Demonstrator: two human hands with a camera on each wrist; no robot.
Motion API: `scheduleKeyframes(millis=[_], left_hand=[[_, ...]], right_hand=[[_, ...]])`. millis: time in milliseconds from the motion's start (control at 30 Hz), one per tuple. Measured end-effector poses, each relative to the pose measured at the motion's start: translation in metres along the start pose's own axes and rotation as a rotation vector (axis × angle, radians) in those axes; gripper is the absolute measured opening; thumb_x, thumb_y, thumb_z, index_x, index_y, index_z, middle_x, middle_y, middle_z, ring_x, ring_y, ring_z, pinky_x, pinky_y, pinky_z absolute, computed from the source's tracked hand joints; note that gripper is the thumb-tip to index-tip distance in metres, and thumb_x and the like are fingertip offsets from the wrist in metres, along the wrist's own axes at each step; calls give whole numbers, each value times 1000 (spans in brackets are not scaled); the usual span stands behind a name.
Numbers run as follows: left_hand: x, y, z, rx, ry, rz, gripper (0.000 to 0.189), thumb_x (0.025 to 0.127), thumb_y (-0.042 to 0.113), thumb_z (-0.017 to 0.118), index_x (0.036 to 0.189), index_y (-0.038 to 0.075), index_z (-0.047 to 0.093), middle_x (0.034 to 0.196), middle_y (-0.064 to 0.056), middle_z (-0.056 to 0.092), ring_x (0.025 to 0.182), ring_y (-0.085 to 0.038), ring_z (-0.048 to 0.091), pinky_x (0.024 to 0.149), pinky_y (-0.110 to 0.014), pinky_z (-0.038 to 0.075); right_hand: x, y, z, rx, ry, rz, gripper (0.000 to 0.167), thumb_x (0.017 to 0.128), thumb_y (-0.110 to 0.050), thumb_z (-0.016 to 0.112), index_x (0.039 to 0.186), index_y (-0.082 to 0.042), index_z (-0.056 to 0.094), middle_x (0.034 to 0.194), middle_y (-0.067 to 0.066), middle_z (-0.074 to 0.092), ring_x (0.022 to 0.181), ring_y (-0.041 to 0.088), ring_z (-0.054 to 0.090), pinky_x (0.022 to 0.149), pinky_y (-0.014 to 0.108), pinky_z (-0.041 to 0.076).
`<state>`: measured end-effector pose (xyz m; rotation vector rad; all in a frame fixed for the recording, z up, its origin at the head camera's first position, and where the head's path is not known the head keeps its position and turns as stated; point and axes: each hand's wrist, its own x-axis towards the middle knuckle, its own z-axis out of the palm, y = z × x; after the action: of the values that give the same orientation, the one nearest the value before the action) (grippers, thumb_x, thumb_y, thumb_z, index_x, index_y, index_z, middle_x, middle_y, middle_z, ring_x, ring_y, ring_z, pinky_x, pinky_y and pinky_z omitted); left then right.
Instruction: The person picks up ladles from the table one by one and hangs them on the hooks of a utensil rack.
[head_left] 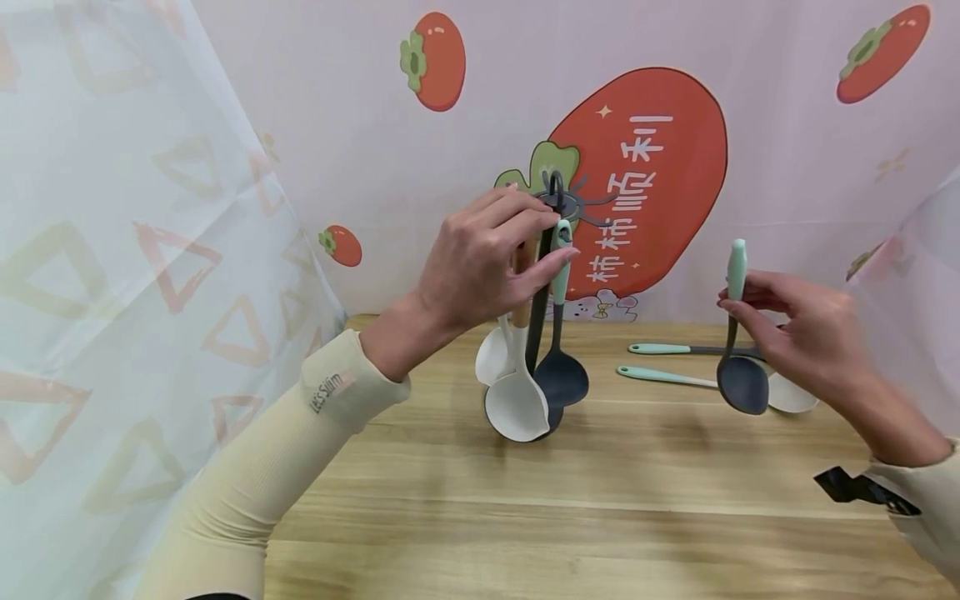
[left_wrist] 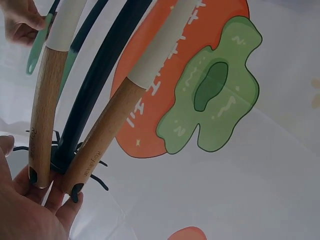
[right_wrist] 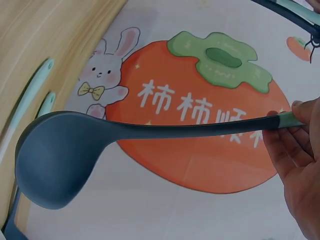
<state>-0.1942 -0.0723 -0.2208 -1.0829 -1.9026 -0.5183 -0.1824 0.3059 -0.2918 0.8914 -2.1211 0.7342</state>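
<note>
My left hand [head_left: 480,258] grips the top of a dark utensil rack [head_left: 538,321], its fingers by the hooked hub and the thumb near a mint handle. From the rack hang a white ladle [head_left: 517,407] with a wooden handle, another white utensil [head_left: 493,357], and a dark ladle [head_left: 560,379] with a mint handle. Two wooden handles [left_wrist: 46,110] cross in front of the left fingers in the left wrist view. To the right, my right hand [head_left: 810,333] pinches a dark ladle [right_wrist: 62,160] by its mint handle, bowl down, raised above the table.
On the wooden table [head_left: 525,517], two mint-handled utensils lie at the back right: one dark-shafted [head_left: 660,349], the other white-shafted [head_left: 667,375]. A white bowl end [head_left: 791,395] shows behind the held ladle. Cloth printed with persimmons [head_left: 675,233] hangs behind; pale cloth [head_left: 150,250] stands at left.
</note>
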Motion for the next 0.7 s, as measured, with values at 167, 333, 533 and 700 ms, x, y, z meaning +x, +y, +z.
scheduleKeyframes(millis=[167, 333, 533, 700], left_hand=[[-2, -6, 1, -52, 14, 15, 31, 93, 25, 83, 108, -2, 80, 106, -14, 76, 84, -22, 65, 70, -30, 57], [-2, -8, 1, -65, 23, 20, 32, 92, 26, 84, 107, -2, 80, 106, -14, 76, 82, -21, 65, 69, -30, 57], [0, -9, 1, -80, 22, 22, 32, 92, 26, 84, 107, -2, 80, 104, -13, 77, 78, -19, 64, 66, -30, 54], [0, -10, 2, -90, 21, 24, 31, 92, 24, 84, 107, -2, 80, 105, -13, 77, 77, -19, 63, 65, -29, 54]], right_hand=[[7, -8, 5, 30, 19, -5, 71, 100, -58, 63, 106, 11, 75, 87, 22, 77, 96, -20, 64, 89, 3, 49], [13, -15, 9, 37, 27, -10, 70, 100, -57, 64, 107, 11, 75, 88, 22, 77, 97, -20, 64, 89, 4, 49], [19, -24, 11, 37, 14, -22, 68, 100, -57, 63, 108, 10, 76, 92, 20, 79, 101, -21, 62, 90, 4, 48], [23, -32, 13, 49, 9, -36, 64, 101, -54, 65, 108, 8, 76, 92, 18, 79, 99, -20, 64, 91, 5, 50]])
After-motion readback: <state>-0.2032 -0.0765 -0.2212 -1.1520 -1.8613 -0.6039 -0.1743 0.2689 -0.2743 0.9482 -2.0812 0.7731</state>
